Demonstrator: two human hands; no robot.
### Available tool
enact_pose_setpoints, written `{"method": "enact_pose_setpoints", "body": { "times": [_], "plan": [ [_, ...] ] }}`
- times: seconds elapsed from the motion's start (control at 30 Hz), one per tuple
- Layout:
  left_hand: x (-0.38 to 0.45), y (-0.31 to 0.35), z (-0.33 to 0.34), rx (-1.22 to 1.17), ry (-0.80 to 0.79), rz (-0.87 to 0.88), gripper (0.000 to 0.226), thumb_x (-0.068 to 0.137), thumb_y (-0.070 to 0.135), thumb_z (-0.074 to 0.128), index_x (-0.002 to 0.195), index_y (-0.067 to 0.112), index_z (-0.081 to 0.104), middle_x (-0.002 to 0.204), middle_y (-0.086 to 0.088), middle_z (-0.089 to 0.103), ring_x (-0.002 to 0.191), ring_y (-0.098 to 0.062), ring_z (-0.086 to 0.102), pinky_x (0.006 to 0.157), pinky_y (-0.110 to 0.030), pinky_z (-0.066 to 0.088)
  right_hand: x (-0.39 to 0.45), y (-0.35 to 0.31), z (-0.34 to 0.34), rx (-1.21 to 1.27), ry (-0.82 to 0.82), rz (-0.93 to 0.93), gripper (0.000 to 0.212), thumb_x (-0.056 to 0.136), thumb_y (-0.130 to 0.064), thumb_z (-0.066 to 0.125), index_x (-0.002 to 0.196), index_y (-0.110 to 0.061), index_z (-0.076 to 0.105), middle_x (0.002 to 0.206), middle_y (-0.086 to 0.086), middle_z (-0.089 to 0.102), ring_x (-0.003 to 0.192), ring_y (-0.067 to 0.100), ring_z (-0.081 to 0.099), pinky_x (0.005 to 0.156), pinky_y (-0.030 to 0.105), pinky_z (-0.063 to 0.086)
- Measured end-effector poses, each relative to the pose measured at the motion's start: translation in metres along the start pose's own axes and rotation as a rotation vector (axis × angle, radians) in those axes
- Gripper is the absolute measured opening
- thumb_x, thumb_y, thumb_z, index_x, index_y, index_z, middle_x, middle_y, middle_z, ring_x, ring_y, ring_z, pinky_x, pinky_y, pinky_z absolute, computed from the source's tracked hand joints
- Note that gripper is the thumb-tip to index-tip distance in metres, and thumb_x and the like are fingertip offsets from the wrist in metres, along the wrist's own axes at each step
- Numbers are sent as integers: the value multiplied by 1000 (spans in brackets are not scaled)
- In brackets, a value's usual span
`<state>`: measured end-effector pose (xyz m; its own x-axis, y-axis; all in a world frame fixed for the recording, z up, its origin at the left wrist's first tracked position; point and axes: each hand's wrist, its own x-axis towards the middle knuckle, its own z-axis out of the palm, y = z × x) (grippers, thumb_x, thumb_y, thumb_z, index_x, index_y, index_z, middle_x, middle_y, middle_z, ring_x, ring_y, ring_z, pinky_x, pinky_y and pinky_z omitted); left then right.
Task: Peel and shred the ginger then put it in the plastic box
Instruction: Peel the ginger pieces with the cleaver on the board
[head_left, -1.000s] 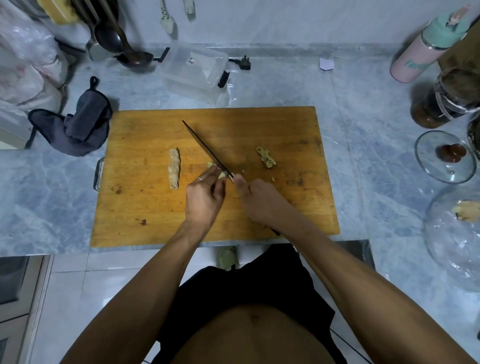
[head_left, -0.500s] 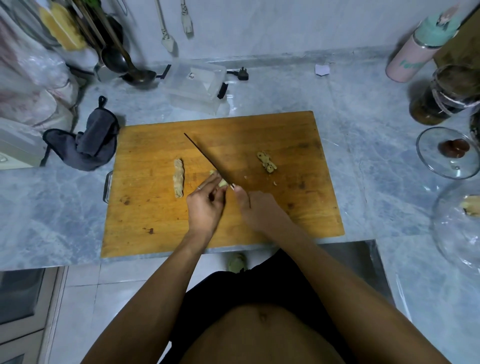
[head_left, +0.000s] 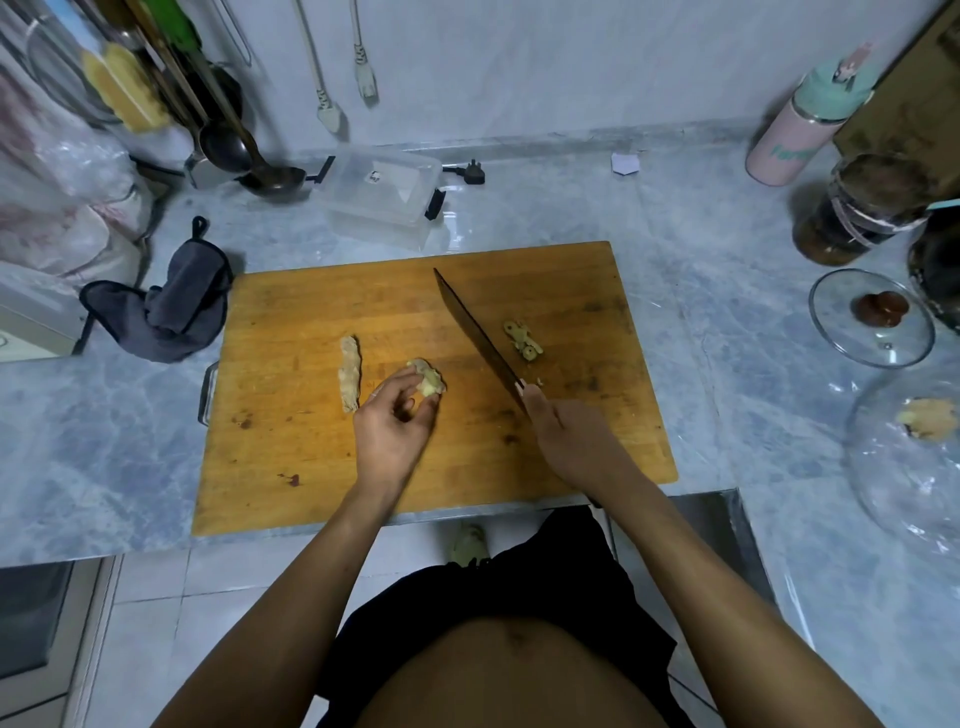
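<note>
On the wooden cutting board (head_left: 322, 452), my left hand (head_left: 395, 423) pinches a pale, partly peeled ginger piece (head_left: 428, 380) in its fingertips. My right hand (head_left: 569, 436) grips the handle of a knife (head_left: 475, 332); the dark blade points away to the upper left, clear of the ginger. An unpeeled ginger strip (head_left: 350, 379) lies left of my left hand. Ginger peel scraps (head_left: 523, 340) lie right of the blade. The clear plastic box (head_left: 382, 195) stands behind the board with its black clips visible.
A dark cloth (head_left: 166, 306) lies left of the board. Ladles and utensils (head_left: 244, 150) stand at the back left. On the right are a pink bottle (head_left: 795, 135), a jar (head_left: 862, 208), a glass lid (head_left: 872, 317) and a glass bowl (head_left: 904, 457) holding ginger.
My hands have come apart. The left hand lifted the ginger piece away to the left, and the knife swung off it to the right.
</note>
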<state>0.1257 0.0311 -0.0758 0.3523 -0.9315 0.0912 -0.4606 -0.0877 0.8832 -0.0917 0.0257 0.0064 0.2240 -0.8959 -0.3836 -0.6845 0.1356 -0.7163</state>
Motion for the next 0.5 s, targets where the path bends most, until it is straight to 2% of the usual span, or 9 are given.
{"method": "enact_pose_setpoints", "body": {
  "times": [0.13,0.27,0.37,0.43,0.5],
  "plan": [
    [1,5,3,0,8,36,25,81,7,79,105,6,72,115,4,64,93,10,61,78,-12,52,-1,-7,2,-31,-58,-27,63,101,-58,22,56,-19,41,52,-6,44,48,8,42,50,23,28],
    [2,11,7,-1,39,24,22,80,9,80,101,6,71,109,5,63,85,-7,63,76,-19,54,1,-17,6,-57,-110,-39,63,102,-58,22,59,-19,45,57,-4,50,55,9,47,54,24,34],
    [3,18,7,34,30,14,24,80,4,77,103,6,70,108,1,62,90,-16,64,82,-19,52,3,-23,9,-35,-126,-39,64,100,-61,20,61,-18,47,62,-1,53,60,13,52,64,30,41],
    [4,19,4,131,-16,2,34,80,4,73,113,8,68,114,-4,62,100,-19,62,87,-12,43,4,-24,10,-29,-129,-31,66,99,-63,20,64,-17,52,66,1,58,64,15,56,69,31,46],
    [7,18,-2,237,-76,-16,42,82,11,70,123,15,66,120,-7,60,107,-19,58,90,-14,39,4,-23,10,-17,-127,-35,68,97,-65,18,64,-16,53,64,1,58,61,14,55,66,30,45]
  ]
}}
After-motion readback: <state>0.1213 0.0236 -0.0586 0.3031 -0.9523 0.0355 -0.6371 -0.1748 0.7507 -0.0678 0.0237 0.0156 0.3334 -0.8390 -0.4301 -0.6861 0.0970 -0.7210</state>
